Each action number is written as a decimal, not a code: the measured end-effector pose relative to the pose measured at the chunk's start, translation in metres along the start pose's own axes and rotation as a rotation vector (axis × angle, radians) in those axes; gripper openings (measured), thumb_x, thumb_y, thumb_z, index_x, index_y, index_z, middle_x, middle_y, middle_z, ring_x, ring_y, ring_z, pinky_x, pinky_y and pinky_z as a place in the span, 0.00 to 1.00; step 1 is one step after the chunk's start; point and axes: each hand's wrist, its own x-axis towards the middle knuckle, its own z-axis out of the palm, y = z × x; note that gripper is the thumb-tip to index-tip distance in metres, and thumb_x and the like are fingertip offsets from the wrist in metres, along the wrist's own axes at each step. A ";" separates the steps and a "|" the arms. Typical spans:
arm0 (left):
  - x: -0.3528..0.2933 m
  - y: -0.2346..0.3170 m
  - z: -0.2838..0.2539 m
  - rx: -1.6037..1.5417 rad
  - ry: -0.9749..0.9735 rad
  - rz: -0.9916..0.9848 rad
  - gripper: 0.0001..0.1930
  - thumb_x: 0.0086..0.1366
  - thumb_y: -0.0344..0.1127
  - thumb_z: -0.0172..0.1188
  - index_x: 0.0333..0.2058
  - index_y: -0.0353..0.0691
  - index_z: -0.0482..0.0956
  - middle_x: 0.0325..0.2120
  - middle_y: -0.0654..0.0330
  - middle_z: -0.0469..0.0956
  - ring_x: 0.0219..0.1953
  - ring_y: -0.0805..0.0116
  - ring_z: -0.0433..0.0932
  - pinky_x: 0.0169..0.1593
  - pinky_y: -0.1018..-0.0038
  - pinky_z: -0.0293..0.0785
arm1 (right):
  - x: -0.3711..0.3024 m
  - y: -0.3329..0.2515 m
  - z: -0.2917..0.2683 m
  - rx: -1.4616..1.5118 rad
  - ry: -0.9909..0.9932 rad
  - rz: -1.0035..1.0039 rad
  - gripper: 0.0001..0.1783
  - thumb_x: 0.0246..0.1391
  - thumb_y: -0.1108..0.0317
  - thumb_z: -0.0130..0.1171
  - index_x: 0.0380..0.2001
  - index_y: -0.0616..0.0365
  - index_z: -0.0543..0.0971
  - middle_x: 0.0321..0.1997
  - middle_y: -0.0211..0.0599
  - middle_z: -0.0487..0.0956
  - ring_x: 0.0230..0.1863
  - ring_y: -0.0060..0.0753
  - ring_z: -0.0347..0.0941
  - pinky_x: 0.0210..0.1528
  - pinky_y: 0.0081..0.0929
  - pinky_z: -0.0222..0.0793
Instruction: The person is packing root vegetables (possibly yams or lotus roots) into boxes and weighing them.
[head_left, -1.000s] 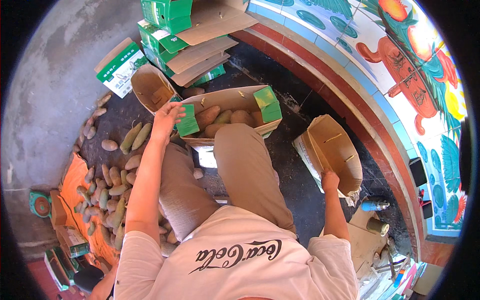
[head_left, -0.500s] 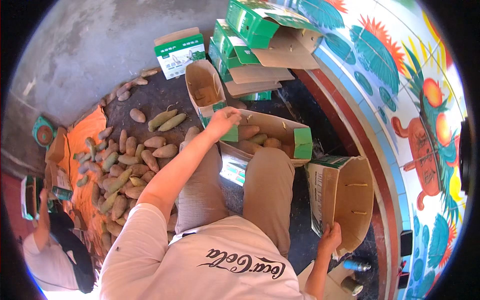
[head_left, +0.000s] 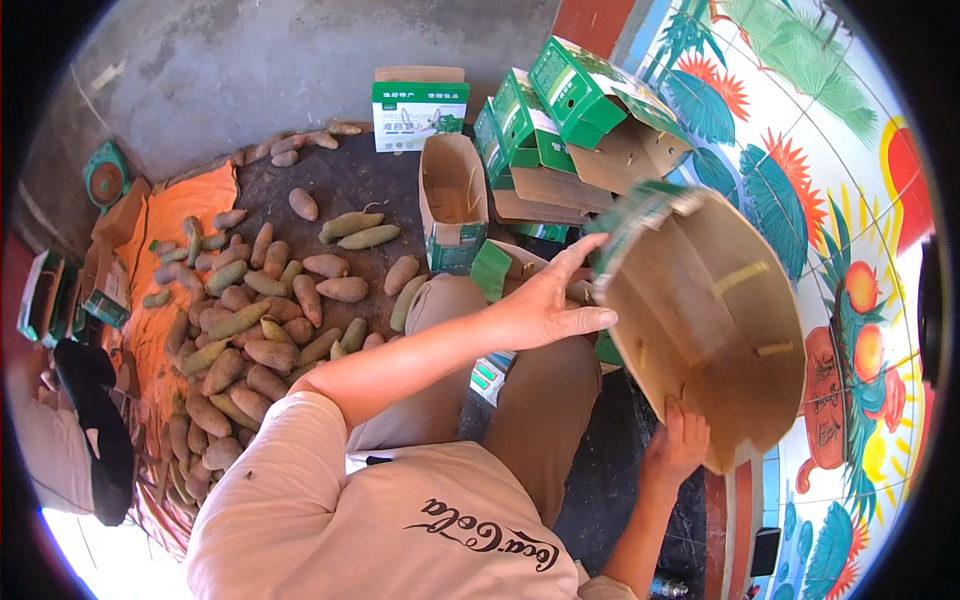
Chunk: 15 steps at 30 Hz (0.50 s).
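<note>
1. While its lower rim is gripped by the right hand (head_left: 680,440), the large carton (head_left: 700,320) is held tilted at 3 o'clock, open mouth turned to the viewer. Brown inner walls are exposed, marked by short yellow strips; green print is blurred along the upper-left edge.
2. Left hand (head_left: 555,300) spread wide, just off centre toward 3 o'clock, thumb set apart from the fingers. Fingertips are brought close to the left edge of the large carton; whether contact is made cannot be told.
3. Green-flapped carton (head_left: 492,268) seen just above centre, toward 12 o'clock; largely covered by the left hand and forearm, contents not made out.
4. Narrow open carton (head_left: 453,185) stood upright near 12 o'clock; brown inner walls seen, base poorly resolved. White-and-green box (head_left: 420,115) placed behind it, between 11 and 12.
5. Stacked green boxes (head_left: 580,105) noted at 1 o'clock, brown flaps left open.
6. Dark floor (head_left: 370,180) exposed at 11 o'clock. Root vegetables (head_left: 245,350), tan and green, are heaped at 9 o'clock, partly over an orange sheet (head_left: 150,330).
7. Room bounded by a grey wall (head_left: 300,60) from 10 to 12 o'clock, and by a painted tile wall (head_left: 850,210) from 1 to 4.
</note>
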 end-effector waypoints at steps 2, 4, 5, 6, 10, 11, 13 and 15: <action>-0.011 0.015 0.001 0.235 0.224 0.253 0.44 0.54 0.42 0.63 0.60 0.39 0.43 0.56 0.51 0.53 0.58 0.62 0.55 0.59 0.68 0.55 | 0.027 -0.011 0.006 0.034 0.026 -0.094 0.14 0.38 0.80 0.52 0.34 0.61 0.73 0.35 0.39 0.74 0.37 0.42 0.70 0.38 0.36 0.63; -0.024 0.024 -0.015 0.109 0.313 0.218 0.42 0.55 0.39 0.61 0.60 0.36 0.43 0.55 0.52 0.57 0.58 0.65 0.55 0.60 0.70 0.52 | 0.049 -0.022 0.010 0.097 0.059 -0.276 0.12 0.40 0.74 0.53 0.33 0.59 0.74 0.35 0.36 0.75 0.38 0.37 0.71 0.37 0.32 0.63; -0.034 0.023 -0.026 0.079 0.382 0.140 0.41 0.55 0.39 0.60 0.60 0.36 0.43 0.55 0.52 0.57 0.58 0.65 0.55 0.60 0.71 0.52 | 0.056 -0.028 0.015 0.100 0.048 -0.317 0.12 0.40 0.72 0.52 0.32 0.59 0.74 0.35 0.35 0.74 0.39 0.36 0.71 0.40 0.33 0.63; -0.042 0.028 -0.034 0.037 0.437 0.061 0.40 0.56 0.38 0.59 0.60 0.36 0.44 0.55 0.51 0.57 0.58 0.64 0.55 0.60 0.71 0.51 | 0.065 -0.033 0.014 0.093 0.048 -0.316 0.12 0.40 0.72 0.52 0.32 0.59 0.74 0.35 0.35 0.74 0.39 0.36 0.71 0.40 0.33 0.63; -0.074 0.036 -0.071 -0.146 0.610 -0.011 0.28 0.61 0.35 0.50 0.57 0.35 0.52 0.52 0.54 0.63 0.52 0.66 0.64 0.53 0.68 0.64 | 0.101 -0.061 0.028 0.248 -0.006 -0.496 0.12 0.40 0.71 0.52 0.33 0.58 0.75 0.37 0.35 0.74 0.42 0.35 0.70 0.45 0.35 0.63; -0.079 0.037 -0.079 -0.208 0.694 -0.045 0.24 0.62 0.34 0.48 0.55 0.35 0.55 0.51 0.54 0.64 0.50 0.65 0.66 0.51 0.67 0.66 | 0.109 -0.067 0.031 0.278 -0.013 -0.541 0.13 0.40 0.70 0.52 0.33 0.57 0.75 0.38 0.36 0.74 0.44 0.34 0.69 0.48 0.36 0.62; -0.084 0.046 -0.085 -0.288 0.843 -0.055 0.17 0.63 0.31 0.42 0.50 0.33 0.62 0.49 0.51 0.67 0.50 0.58 0.68 0.49 0.61 0.69 | 0.127 -0.082 0.038 0.271 0.057 -0.569 0.13 0.41 0.70 0.52 0.35 0.56 0.75 0.40 0.35 0.74 0.45 0.34 0.69 0.49 0.37 0.61; -0.095 0.045 -0.108 -0.348 0.903 -0.045 0.17 0.63 0.31 0.40 0.50 0.32 0.62 0.49 0.49 0.66 0.50 0.56 0.68 0.50 0.58 0.68 | 0.135 -0.094 0.039 0.267 0.130 -0.600 0.14 0.41 0.69 0.52 0.36 0.55 0.76 0.41 0.35 0.74 0.47 0.34 0.68 0.50 0.39 0.61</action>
